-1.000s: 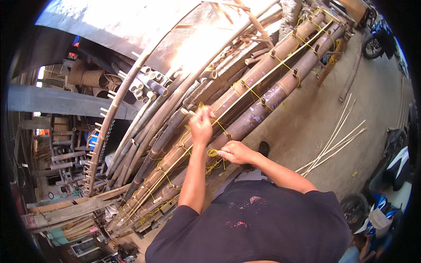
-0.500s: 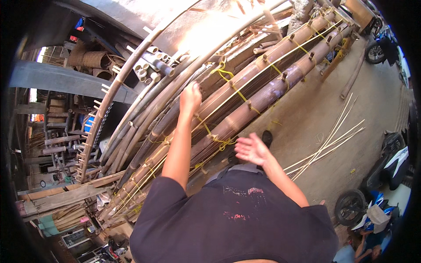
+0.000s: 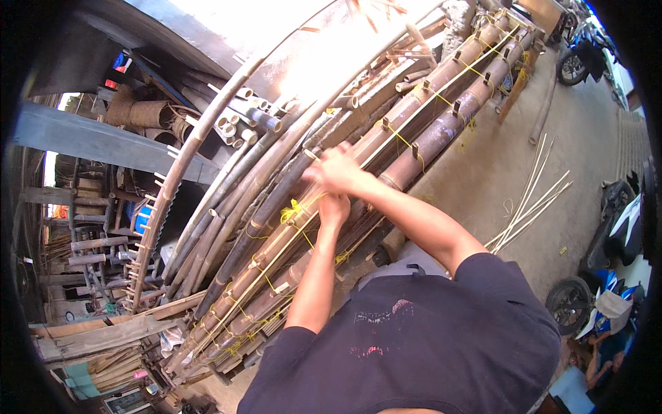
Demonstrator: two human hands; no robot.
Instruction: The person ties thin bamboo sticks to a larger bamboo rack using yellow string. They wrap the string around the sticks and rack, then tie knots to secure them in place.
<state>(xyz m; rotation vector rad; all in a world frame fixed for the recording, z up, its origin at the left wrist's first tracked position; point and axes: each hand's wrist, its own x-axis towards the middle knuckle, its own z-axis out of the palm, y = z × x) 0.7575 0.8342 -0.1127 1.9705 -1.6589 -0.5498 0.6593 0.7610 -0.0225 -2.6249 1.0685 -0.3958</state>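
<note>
Yellow cord (image 3: 291,210) already binds the bamboo poles (image 3: 407,105) at left. Midway, the left hand (image 3: 333,209), fingers hidden, sits by the right hand (image 3: 338,171), its fingers blurred, half-spread; I can't tell either's hold. Rightward lashings (image 3: 400,136) look done; the middle, perhaps not.
</note>
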